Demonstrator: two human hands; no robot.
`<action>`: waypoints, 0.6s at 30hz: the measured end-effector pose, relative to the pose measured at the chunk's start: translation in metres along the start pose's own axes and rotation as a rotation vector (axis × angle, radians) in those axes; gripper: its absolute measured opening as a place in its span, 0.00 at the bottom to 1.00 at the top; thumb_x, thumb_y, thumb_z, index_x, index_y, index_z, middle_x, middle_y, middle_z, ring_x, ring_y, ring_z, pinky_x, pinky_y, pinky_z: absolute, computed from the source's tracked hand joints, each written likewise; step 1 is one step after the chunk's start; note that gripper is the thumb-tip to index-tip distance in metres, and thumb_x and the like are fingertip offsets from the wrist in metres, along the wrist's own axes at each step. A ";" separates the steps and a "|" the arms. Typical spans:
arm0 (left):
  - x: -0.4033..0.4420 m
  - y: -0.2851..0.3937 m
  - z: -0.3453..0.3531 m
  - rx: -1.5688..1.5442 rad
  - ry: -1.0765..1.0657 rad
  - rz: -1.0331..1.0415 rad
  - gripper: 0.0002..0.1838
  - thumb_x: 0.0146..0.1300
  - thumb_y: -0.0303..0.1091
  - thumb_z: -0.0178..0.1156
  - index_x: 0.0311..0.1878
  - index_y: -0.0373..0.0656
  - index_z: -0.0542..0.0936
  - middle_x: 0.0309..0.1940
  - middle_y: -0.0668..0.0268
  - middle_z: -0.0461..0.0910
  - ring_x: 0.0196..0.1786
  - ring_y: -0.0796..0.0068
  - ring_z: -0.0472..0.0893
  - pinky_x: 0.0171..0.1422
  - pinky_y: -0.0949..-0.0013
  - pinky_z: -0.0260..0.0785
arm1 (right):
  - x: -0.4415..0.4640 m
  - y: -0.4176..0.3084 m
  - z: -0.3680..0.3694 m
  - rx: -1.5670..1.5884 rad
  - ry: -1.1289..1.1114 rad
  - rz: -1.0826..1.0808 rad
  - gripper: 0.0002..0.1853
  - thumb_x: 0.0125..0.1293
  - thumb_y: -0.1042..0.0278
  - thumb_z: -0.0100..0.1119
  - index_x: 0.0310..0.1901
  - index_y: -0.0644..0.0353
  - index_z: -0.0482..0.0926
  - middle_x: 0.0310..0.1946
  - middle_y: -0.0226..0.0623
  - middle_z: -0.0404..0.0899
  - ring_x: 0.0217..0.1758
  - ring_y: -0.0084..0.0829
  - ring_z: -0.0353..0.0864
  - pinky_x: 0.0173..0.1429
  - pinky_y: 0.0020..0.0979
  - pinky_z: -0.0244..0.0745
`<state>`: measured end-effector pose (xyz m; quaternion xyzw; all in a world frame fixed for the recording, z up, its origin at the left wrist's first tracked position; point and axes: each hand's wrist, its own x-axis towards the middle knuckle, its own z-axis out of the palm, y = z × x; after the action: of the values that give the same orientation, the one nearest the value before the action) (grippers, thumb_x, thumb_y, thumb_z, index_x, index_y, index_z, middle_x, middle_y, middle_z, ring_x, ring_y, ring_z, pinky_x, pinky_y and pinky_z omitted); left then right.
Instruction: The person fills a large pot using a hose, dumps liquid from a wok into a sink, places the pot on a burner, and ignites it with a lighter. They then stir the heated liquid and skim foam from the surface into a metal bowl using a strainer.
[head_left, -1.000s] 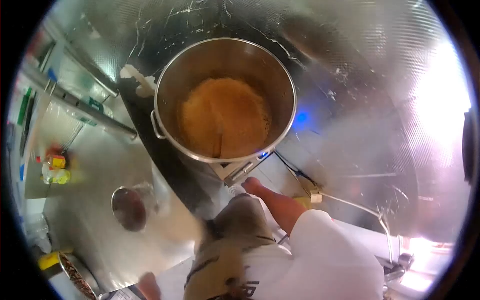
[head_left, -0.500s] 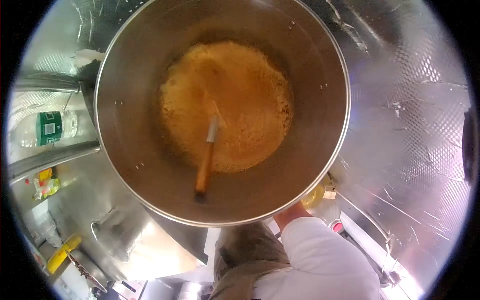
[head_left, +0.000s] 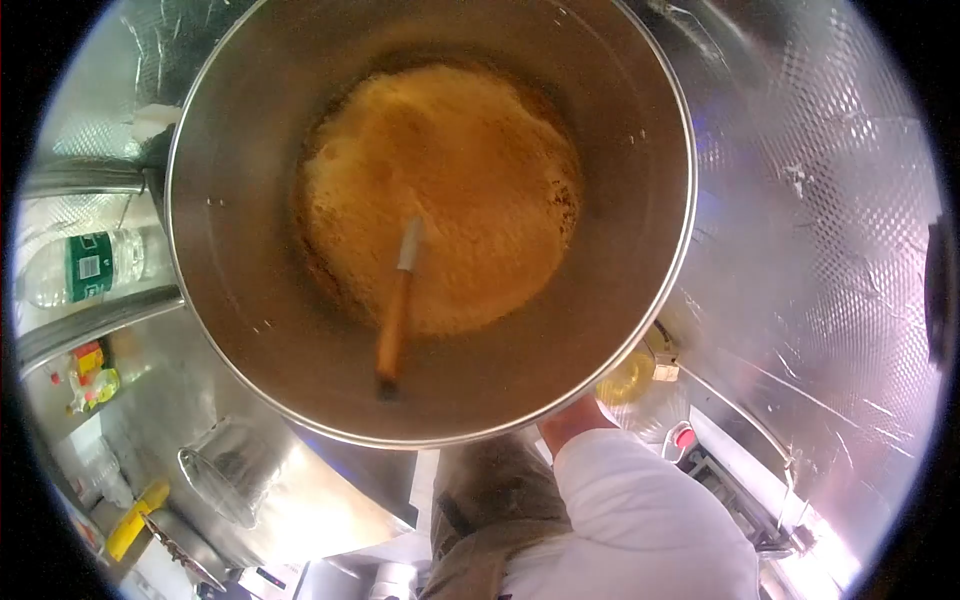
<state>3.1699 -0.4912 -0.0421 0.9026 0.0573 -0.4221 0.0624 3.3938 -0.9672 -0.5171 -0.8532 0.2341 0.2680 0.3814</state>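
Note:
A large, deep steel pot (head_left: 625,230) fills the middle of the view. Brownish-orange, foamy liquid (head_left: 470,170) covers its bottom. A tool with a wooden handle (head_left: 394,325) and a metal collar stands slanted in the liquid; its working end is submerged, so its kind cannot be told. My right hand (head_left: 570,418) is at the near right rim, below a white sleeve. The pot hides its fingers, so whether it grips the pot does not show. No hand is on the tool. My left hand is out of view.
Foil-like, textured metal sheeting (head_left: 820,200) lines the right side. A clear bottle with a green label (head_left: 90,268) lies at the left between metal rails. A clear jug with a red cap (head_left: 683,436) stands right of my sleeve. A metal container (head_left: 225,475) sits lower left.
The pot and the tool inside it appear slightly farther left and up in the view. The tool's handle leans a little more to the left. My right hand stays by the rim.

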 end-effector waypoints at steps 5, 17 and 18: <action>0.007 -0.021 -0.003 -0.095 -0.049 -0.077 0.12 0.61 0.38 0.52 0.43 0.44 0.79 0.37 0.55 0.79 0.39 0.62 0.78 0.39 0.60 0.71 | -0.008 0.001 0.019 0.041 0.025 -0.014 0.19 0.55 0.57 0.54 0.42 0.64 0.79 0.43 0.52 0.79 0.50 0.53 0.76 0.53 0.45 0.71; 0.046 -0.058 -0.023 -0.010 0.018 0.076 0.11 0.56 0.37 0.56 0.36 0.40 0.80 0.29 0.57 0.79 0.33 0.62 0.79 0.36 0.62 0.71 | -0.158 -0.024 0.052 -0.023 -0.326 -0.037 0.15 0.56 0.59 0.54 0.31 0.63 0.81 0.38 0.52 0.80 0.47 0.51 0.77 0.50 0.42 0.74; 0.052 -0.060 -0.026 0.003 0.041 0.101 0.11 0.56 0.37 0.56 0.35 0.40 0.80 0.28 0.57 0.79 0.33 0.62 0.79 0.36 0.62 0.70 | -0.177 -0.031 0.033 -0.131 -0.400 -0.200 0.13 0.56 0.60 0.54 0.29 0.63 0.81 0.37 0.51 0.80 0.45 0.50 0.78 0.49 0.41 0.74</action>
<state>3.2131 -0.4249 -0.0695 0.9128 0.0124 -0.4000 0.0814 3.2712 -0.8882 -0.4068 -0.8250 0.0503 0.4073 0.3886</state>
